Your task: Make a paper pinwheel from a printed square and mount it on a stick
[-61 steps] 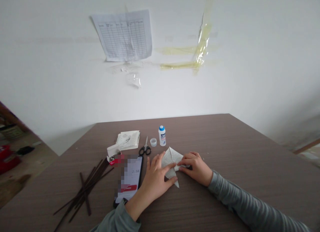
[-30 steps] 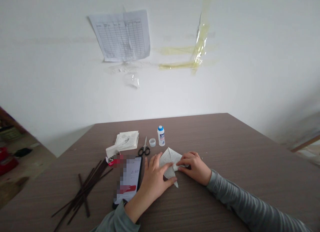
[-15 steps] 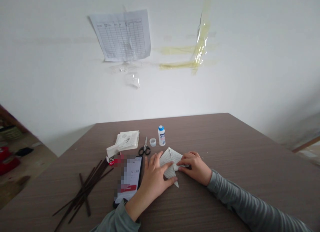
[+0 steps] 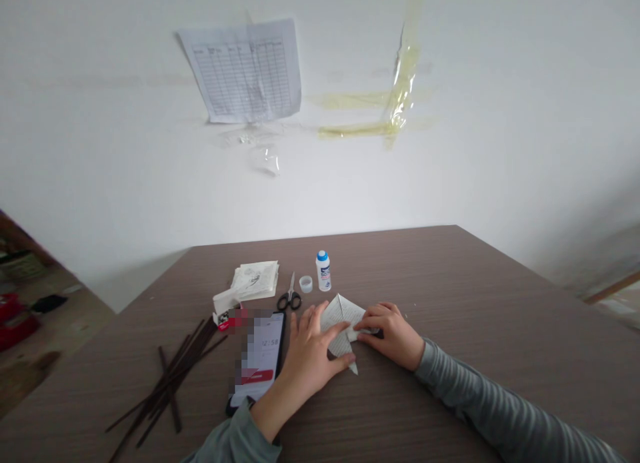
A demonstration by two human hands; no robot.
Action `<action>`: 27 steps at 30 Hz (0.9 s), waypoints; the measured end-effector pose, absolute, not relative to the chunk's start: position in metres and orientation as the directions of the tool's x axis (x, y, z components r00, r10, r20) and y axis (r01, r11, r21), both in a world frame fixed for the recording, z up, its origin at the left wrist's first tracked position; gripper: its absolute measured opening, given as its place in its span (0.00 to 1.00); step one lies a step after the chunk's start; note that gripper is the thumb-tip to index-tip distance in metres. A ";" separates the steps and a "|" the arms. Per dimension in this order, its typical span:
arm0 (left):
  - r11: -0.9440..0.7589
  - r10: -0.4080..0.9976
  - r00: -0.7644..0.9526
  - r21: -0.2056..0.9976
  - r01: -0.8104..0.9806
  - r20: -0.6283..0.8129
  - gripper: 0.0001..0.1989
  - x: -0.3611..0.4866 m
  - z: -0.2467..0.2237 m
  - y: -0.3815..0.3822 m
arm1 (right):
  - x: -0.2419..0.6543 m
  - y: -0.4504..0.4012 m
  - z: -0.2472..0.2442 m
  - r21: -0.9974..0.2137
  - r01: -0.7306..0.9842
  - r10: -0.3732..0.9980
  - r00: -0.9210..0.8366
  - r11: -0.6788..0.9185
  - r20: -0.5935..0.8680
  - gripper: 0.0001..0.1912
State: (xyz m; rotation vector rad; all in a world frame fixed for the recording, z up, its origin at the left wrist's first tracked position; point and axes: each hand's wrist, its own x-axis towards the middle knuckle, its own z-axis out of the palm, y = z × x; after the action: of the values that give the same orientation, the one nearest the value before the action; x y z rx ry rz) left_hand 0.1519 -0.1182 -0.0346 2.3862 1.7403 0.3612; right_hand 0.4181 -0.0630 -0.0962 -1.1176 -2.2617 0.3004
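A sheet of lined or printed paper (image 4: 340, 311), folded to a point at the top, lies on the table in front of me. My left hand (image 4: 309, 348) rests across its left side with fingers spread, the index finger and thumb touching the paper. From the right, my right hand (image 4: 393, 335) pinches a small pale folded part near the paper's middle between thumb and fingers. Part of the paper is hidden under both hands. Just beyond it stands a white glue bottle (image 4: 324, 275) with a blue top.
Left of the bottle are a clear cap (image 4: 305, 284) and black-handled scissors (image 4: 289, 299). A paper stack (image 4: 255, 280), an opened small box (image 4: 227, 308), a phone (image 4: 260, 363) and several dark thin sticks (image 4: 167, 386) lie on the table's left. A wall (image 4: 350, 190) rises behind.
My left index finger has shifted very slightly to the right over the paper. Otherwise both hands and the paper stay practically where they were.
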 end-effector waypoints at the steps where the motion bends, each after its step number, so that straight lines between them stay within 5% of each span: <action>1: -0.307 0.952 0.296 0.270 0.913 0.081 0.31 0.152 -0.033 -0.118 | 0.418 -0.063 -0.097 -0.447 0.645 0.783 -0.471 0.620 0.406 0.07; 27: -0.296 0.955 0.277 0.259 0.919 0.107 0.31 0.152 -0.037 -0.118 | 0.418 -0.063 -0.093 -0.467 0.653 0.802 -0.477 0.597 0.358 0.05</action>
State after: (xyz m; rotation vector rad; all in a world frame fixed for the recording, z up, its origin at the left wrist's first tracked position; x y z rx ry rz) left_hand 0.1517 -0.1185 -0.0367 2.3898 1.7679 0.3639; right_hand 0.4179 -0.0629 -0.0930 -1.1496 -2.2775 0.3608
